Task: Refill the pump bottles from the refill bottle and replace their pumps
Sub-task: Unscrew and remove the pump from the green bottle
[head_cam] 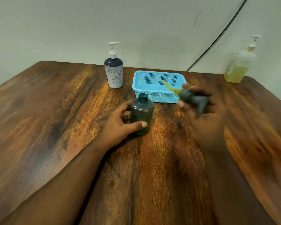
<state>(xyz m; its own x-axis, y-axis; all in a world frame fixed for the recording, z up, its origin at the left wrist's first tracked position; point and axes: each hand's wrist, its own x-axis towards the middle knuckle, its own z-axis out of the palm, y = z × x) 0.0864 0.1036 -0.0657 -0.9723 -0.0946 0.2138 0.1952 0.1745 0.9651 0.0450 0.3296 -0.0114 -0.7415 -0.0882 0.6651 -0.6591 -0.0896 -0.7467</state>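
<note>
A small dark teal bottle (142, 113) stands upright mid-table with its neck uncapped. My left hand (120, 124) grips its lower body, thumb across the front. My right hand (203, 111) holds the bottle's dark grey pump (191, 99) to the right of it, blurred. The pump's yellowish wet tube points up and left over the blue basket (158, 95). A white and navy flowered pump bottle (113, 72) stands at the back with its pump on. A clear bottle of yellow liquid (238, 69) with a pump stands at the far right corner.
The blue perforated basket sits just behind the teal bottle. The wooden table (55, 119) ends at a pale wall. A black cable (217, 38) runs down the wall behind the basket.
</note>
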